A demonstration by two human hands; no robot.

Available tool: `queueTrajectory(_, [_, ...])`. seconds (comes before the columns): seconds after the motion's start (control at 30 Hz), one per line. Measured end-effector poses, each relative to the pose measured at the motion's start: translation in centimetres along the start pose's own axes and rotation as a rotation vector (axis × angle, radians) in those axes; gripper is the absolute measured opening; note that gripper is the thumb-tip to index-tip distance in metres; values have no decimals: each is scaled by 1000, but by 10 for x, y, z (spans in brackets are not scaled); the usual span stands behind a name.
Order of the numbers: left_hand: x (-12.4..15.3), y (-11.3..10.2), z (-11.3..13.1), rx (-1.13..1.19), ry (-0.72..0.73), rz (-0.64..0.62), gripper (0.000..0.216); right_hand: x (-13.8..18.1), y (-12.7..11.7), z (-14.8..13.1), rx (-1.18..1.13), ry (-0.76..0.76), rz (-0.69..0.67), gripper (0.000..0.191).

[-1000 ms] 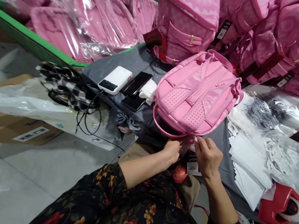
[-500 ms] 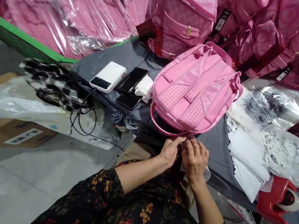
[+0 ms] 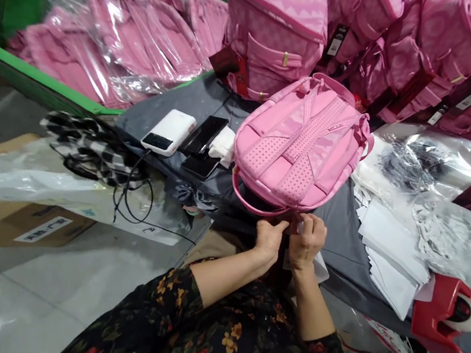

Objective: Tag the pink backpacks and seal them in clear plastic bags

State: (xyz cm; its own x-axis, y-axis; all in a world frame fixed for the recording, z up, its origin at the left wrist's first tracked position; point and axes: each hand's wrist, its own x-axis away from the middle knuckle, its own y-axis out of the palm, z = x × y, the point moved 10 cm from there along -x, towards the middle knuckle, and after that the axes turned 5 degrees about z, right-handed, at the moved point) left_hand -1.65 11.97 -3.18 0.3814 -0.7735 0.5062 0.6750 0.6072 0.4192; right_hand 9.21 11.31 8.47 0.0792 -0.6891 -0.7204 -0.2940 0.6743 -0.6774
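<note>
A pink backpack [image 3: 301,145] lies back-side up on the grey table [image 3: 343,236], its carry loop facing me. Just below that loop my left hand [image 3: 269,239] and my right hand [image 3: 307,240] sit close together, both with fingers pinched. They grip a small item at the bag's near edge, apparently a hang tag or its string; a white tag corner [image 3: 320,269] shows under my right hand. What exactly sits between the fingers is hidden.
More pink backpacks [image 3: 420,45] are stacked behind, and bagged ones [image 3: 126,44] fill a green bin. A white power bank [image 3: 168,131], two phones [image 3: 204,135], white paper sheets [image 3: 390,250], plastic bags [image 3: 454,243] and a red tape dispenser [image 3: 447,314] lie around. A cardboard box [image 3: 7,216] sits on the floor at left.
My hands have drawn closer together and risen toward the backpack's near edge. The red and white tags seen below my hands a second ago are now mostly hidden.
</note>
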Motion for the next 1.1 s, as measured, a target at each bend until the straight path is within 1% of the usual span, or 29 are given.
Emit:
queueTrajectory(0.1, [5,-3,6,-60,48,-74,21,0,5,-5,34,-58,-9,14])
queueTrajectory(0.2, [9,-3,18,-155,157,-129,23,-2,0,-16,60,-157,-27,18])
queueTrajectory(0.27, [9,1,26,-201,218,-156,24,-3,-5,-24,60,-228,-55,17])
queueTrajectory(0.33, [9,6,31,-218,239,-176,21,-3,-8,-32,55,-280,-99,11])
queueTrajectory(0.43, [11,10,36,-234,218,-194,17,-2,-7,-36,77,-293,-155,13])
queueTrajectory(0.5, [19,12,39,-251,195,-247,17,-3,-6,-33,98,-258,-139,8])
queueTrajectory(0.57, [29,9,45,-260,213,-309,24,-5,-9,-29,85,-206,-84,10])
queueTrajectory(0.6, [34,5,49,-257,239,-327,29,-6,-11,-27,66,-174,-58,11])
queueTrajectory(0.67, [37,-5,55,-248,284,-318,33,-8,-14,-24,11,-107,-30,13])
queueTrajectory(0.7, [36,-9,53,-252,280,-309,33,-8,-15,-22,-18,-73,-29,14])
queueTrajectory(0.77, [28,-12,42,-282,232,-300,36,-9,-16,-18,-71,-7,-47,15])
queueTrajectory(0.83, [19,-11,30,-355,201,-297,42,-9,-16,-15,-121,49,-77,15])
queueTrajectory(0.9, [14,-4,24,-461,241,-335,46,-10,-14,-10,-166,106,-109,15])
queueTrajectory(1.0, [17,10,20,-595,323,-483,42,-10,-9,-3,-207,178,-142,16])
queueTrajectory(1.03, [17,11,22,-587,336,-499,37,-10,-8,-2,-214,192,-144,16])
queueTrajectory(1.1, [15,6,26,-488,322,-460,24,-10,-8,0,-228,207,-133,17])
